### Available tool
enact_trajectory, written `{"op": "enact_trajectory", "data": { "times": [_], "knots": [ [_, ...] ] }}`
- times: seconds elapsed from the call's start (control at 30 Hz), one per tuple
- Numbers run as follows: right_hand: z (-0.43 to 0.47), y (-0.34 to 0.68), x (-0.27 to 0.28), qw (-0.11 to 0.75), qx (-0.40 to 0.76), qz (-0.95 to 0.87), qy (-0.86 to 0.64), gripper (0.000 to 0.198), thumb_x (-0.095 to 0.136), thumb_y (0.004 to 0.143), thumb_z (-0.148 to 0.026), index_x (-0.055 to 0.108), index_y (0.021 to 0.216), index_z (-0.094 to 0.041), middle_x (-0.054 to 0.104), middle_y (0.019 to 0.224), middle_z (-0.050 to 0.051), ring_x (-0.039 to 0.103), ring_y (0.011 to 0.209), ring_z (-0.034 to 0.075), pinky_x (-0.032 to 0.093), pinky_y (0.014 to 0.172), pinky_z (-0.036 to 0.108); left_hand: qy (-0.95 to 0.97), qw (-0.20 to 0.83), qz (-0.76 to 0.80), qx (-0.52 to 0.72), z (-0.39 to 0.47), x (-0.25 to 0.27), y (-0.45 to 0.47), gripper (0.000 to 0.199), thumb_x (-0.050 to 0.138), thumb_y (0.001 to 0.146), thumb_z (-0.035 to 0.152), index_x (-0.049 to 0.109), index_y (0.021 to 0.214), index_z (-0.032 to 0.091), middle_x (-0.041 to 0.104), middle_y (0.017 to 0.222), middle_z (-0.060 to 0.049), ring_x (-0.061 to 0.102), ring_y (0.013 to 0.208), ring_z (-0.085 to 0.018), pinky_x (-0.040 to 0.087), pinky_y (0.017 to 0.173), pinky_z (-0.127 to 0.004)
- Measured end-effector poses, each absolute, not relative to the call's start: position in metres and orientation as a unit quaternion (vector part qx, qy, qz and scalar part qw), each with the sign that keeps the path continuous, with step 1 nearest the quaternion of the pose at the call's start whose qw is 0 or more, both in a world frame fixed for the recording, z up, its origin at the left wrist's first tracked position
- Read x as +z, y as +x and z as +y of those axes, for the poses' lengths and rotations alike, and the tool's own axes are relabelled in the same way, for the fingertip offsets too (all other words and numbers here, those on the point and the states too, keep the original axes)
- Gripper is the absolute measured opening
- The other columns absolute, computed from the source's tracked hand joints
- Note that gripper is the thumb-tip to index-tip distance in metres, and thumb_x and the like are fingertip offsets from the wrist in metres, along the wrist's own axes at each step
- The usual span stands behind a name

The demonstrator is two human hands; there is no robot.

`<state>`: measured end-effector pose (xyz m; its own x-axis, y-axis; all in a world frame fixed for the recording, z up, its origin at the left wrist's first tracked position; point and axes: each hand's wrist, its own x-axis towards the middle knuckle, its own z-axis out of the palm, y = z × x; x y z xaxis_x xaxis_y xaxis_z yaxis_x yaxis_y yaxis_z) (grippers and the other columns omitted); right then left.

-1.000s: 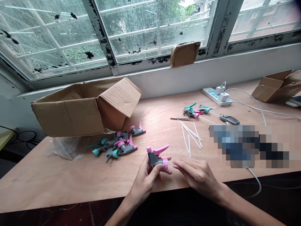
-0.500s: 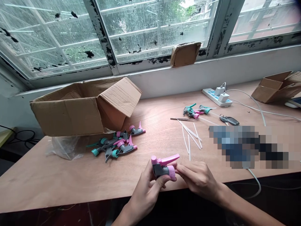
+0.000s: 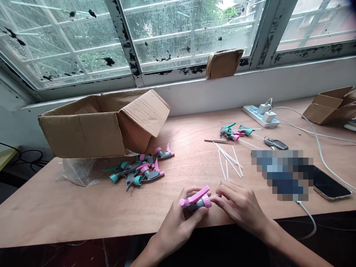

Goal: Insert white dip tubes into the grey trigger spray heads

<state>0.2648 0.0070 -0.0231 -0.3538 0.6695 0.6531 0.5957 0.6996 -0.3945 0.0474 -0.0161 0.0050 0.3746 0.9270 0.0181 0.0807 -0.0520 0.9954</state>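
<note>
My left hand [image 3: 182, 218] is closed around a pink and grey trigger sprayer head [image 3: 196, 200], just above the table's front edge. The sprayer's pink collar faces right, toward my right hand [image 3: 239, 204]. Thumb and fingers of that hand pinch a thin whitish tube [image 3: 215, 196] close to the collar; most of it is hidden, and I cannot tell if its end is inside. Several loose white tubes [image 3: 229, 159] lie on the table beyond. To the left is a pile of sprayer heads [image 3: 139, 172] in grey with pink or teal parts.
An open cardboard box [image 3: 80, 135] stands at the back left above a clear plastic bag [image 3: 78, 172]. Sprayer heads with tubes [image 3: 235, 131], metal tweezers [image 3: 219, 141], keys [image 3: 275, 143], a power strip [image 3: 261, 116] and a phone [image 3: 332, 181] are on the right.
The sprayer head has turned in my left hand, its trigger now tilted toward me. My right hand has shifted slightly right and up, and a bit of tube shows at its fingertips.
</note>
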Motion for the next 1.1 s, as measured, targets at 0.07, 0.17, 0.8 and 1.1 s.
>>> {"op": "enact_trajectory", "data": {
  "times": [0.07, 0.17, 0.8, 1.1],
  "knots": [
    [0.008, 0.265, -0.023, 0.410, 0.038, -0.826, -0.386, 0.037, 0.048, 0.108, -0.036, 0.056, 0.075, -0.021, 0.058, 0.066, 0.000, 0.055, 0.058, 0.013, 0.037, 0.057, 0.026, 0.625, 0.550, 0.410, 0.372, -0.014, 0.007, 0.047, 0.030, 0.068, 0.096, 0.030, 0.069, 0.126, 0.024, 0.075, 0.114, -0.006, 0.067, 0.109, -0.025, 0.049, 0.099, -0.034],
    [0.009, 0.264, -0.025, 0.395, 0.023, -0.832, -0.388, 0.040, 0.043, 0.109, -0.035, 0.054, 0.073, -0.021, 0.056, 0.065, 0.000, 0.051, 0.056, 0.013, 0.035, 0.057, 0.027, 0.632, 0.547, 0.417, 0.358, -0.011, 0.007, 0.045, 0.022, 0.066, 0.097, 0.033, 0.076, 0.113, 0.022, 0.077, 0.103, -0.006, 0.069, 0.096, -0.024, 0.052, 0.090, -0.032],
    [0.008, 0.262, -0.029, 0.467, -0.050, -0.799, -0.374, 0.047, 0.056, 0.099, -0.010, 0.047, 0.053, -0.019, 0.042, 0.047, -0.004, 0.036, 0.041, 0.009, 0.022, 0.051, 0.033, 0.640, 0.565, 0.407, 0.324, -0.016, -0.006, 0.047, 0.030, 0.061, 0.100, 0.041, 0.071, 0.093, 0.014, 0.071, 0.082, -0.005, 0.060, 0.068, -0.013, 0.048, 0.063, -0.024],
    [0.005, 0.259, -0.033, 0.477, -0.060, -0.798, -0.364, 0.047, 0.055, 0.099, -0.010, 0.050, 0.053, -0.018, 0.043, 0.047, -0.003, 0.035, 0.043, 0.010, 0.021, 0.052, 0.034, 0.635, 0.575, 0.405, 0.320, -0.014, -0.009, 0.048, 0.037, 0.061, 0.099, 0.049, 0.071, 0.094, 0.013, 0.069, 0.081, -0.006, 0.060, 0.065, -0.014, 0.049, 0.064, -0.026]
  ]
}}
